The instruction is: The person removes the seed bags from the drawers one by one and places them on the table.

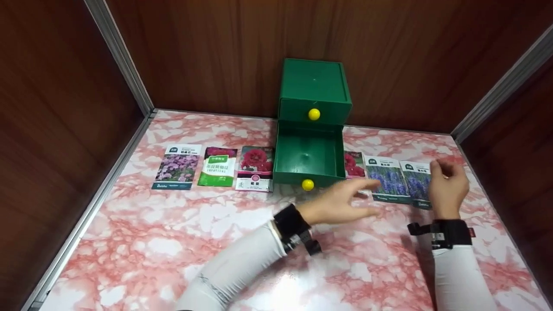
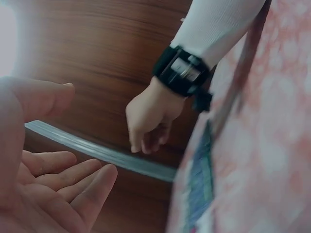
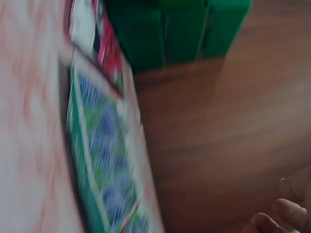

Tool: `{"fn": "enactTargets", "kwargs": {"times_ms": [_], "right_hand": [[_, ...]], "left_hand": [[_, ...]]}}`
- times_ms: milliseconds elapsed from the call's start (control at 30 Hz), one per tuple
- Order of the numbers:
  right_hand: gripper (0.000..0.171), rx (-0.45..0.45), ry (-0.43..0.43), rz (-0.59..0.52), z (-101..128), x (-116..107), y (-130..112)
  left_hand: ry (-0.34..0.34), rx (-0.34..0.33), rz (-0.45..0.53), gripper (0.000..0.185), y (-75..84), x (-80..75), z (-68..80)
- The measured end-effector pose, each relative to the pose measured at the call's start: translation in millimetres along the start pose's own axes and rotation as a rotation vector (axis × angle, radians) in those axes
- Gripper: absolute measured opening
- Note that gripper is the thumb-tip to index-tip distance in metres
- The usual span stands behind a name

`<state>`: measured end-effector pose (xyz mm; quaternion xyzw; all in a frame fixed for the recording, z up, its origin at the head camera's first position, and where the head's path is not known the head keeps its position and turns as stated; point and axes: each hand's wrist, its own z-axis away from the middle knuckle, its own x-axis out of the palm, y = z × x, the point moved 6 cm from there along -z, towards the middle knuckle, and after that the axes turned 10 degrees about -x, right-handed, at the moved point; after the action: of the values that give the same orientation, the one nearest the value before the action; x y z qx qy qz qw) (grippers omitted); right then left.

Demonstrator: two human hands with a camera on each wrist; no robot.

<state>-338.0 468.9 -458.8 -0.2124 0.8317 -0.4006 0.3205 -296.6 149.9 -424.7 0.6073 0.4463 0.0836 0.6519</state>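
Left hand [image 1: 341, 201] open, fingers straight, empty, hovering just before open lower drawer [image 1: 309, 157] of green box [image 1: 314, 88]. Right hand [image 1: 447, 185] loosely curled over rightmost lavender seed packet [image 1: 418, 183], flat on table [image 1: 216, 242]; grip unclear. Packets in rows, faces up, likely for easy picking.
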Motion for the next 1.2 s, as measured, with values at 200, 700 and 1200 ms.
{"fn": "enactTargets", "kwargs": {"times_ms": [200,700,1200], "right_hand": [[0.029,-0.212,-0.066,-0.072,28.2,16.5,-54.0],[0.036,-0.777,-0.373,-0.312,133.4,82.5,-161.9],[0.048,-1.129,-0.496,0.148,181.4,133.2,-186.0]], "left_hand": [[0.160,0.100,-0.102,0.061,15.4,-60.1,4.1],[0.507,-0.082,-0.680,0.074,-31.8,-196.7,-2.4],[0.462,-0.185,-0.858,0.070,-56.7,-220.1,-11.5]]}}
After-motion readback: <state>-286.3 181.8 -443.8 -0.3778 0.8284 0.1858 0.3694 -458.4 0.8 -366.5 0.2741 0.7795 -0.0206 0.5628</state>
